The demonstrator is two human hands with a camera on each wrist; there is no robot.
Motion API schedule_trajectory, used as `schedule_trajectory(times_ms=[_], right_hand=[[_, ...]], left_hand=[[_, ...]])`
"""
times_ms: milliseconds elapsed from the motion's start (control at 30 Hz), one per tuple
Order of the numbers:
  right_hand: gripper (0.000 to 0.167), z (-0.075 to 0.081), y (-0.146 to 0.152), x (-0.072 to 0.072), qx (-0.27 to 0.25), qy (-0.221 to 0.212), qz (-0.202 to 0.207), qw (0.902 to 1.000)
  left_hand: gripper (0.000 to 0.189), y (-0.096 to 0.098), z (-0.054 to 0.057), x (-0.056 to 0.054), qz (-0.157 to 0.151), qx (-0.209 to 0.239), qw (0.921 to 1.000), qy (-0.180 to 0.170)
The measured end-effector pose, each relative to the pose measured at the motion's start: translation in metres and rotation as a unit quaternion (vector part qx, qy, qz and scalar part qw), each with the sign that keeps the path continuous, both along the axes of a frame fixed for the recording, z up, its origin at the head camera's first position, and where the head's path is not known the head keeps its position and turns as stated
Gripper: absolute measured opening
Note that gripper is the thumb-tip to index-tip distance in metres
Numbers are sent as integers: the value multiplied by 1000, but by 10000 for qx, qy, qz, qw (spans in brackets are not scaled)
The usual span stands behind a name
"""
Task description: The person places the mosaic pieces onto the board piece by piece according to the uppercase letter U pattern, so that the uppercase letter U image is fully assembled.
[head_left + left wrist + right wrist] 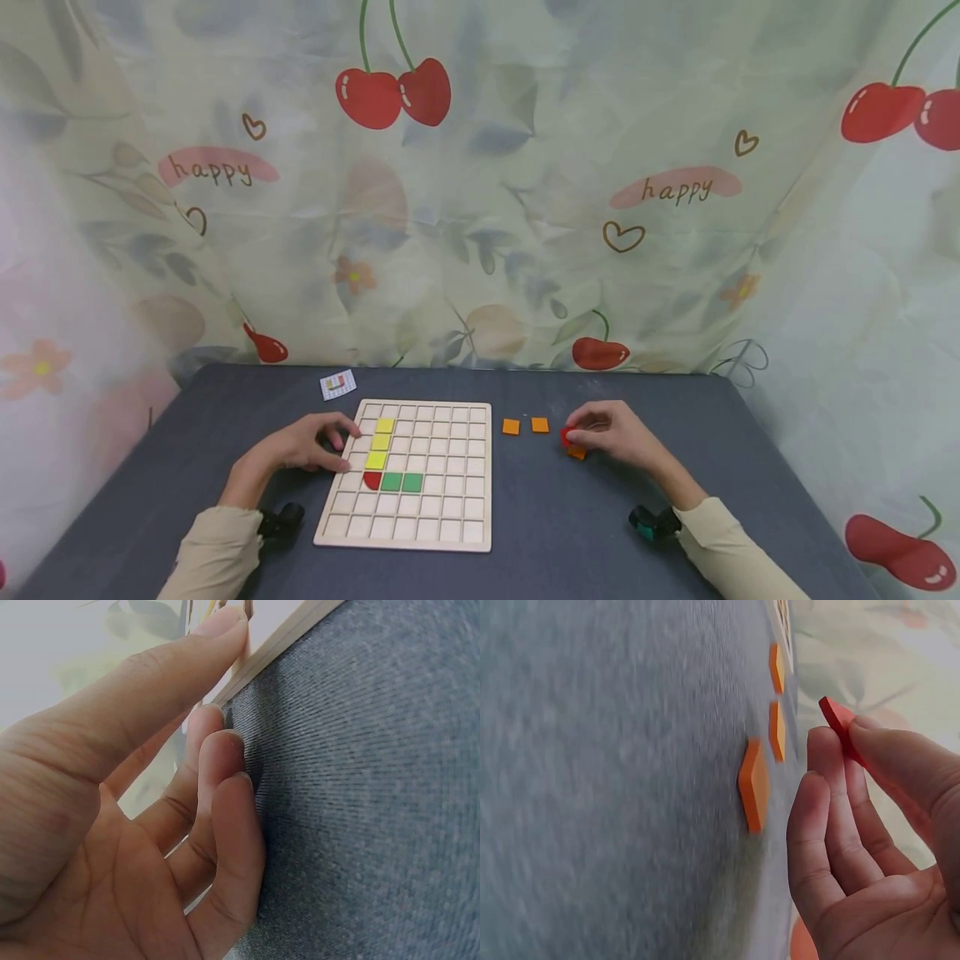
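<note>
My left hand [315, 442] rests at the left edge of a wooden grid board [450, 546]. In the left wrist view, its thumb [180, 667] lies on the board's rim, and the other fingers bend loosely beside it. A column of yellow squares [381, 442], a red rounded piece [372, 480] and two green squares [402, 482] sit in the grid. My right hand [611, 429] pinches a flat red tile [841, 724] between thumb and fingers, above the table. An orange square [754, 786] lies on the table just below that hand.
Two more orange squares, one nearer the board [511, 427] and one beside it [540, 425], lie right of the grid. A small pattern card [338, 384] is behind the left hand. The dark cloth table [555, 542] ends at a printed curtain [480, 208].
</note>
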State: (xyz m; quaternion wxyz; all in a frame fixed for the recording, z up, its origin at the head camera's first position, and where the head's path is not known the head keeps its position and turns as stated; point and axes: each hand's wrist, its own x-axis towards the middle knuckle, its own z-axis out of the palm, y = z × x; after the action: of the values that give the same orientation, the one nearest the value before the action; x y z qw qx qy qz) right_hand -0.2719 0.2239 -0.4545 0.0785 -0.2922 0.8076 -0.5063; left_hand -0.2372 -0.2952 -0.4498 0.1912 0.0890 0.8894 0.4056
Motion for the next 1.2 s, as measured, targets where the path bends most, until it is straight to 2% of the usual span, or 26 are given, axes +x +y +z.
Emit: schedule_trajectory(times_ms=[267, 433, 733, 967, 1200], right_hand=[[13, 0, -14, 5, 136, -257, 214, 9993], [13, -1, -22, 7, 94, -469, 422, 9980], [10, 0, -37, 14, 160, -208, 558, 9981], [11, 1, -53, 21, -62, -813, 748, 9939], [11, 1, -69, 28, 40, -872, 850, 9926]], left_hand=[[46, -2, 1, -1, -161, 66, 9998, -2], [47, -1, 0, -1, -52, 25, 10000, -26], [46, 0, 0, -1, 13, -37, 10000, -60], [47, 1, 1, -2, 97, -124, 9999, -68], [47, 0, 0, -1, -5, -29, 10000, -42]])
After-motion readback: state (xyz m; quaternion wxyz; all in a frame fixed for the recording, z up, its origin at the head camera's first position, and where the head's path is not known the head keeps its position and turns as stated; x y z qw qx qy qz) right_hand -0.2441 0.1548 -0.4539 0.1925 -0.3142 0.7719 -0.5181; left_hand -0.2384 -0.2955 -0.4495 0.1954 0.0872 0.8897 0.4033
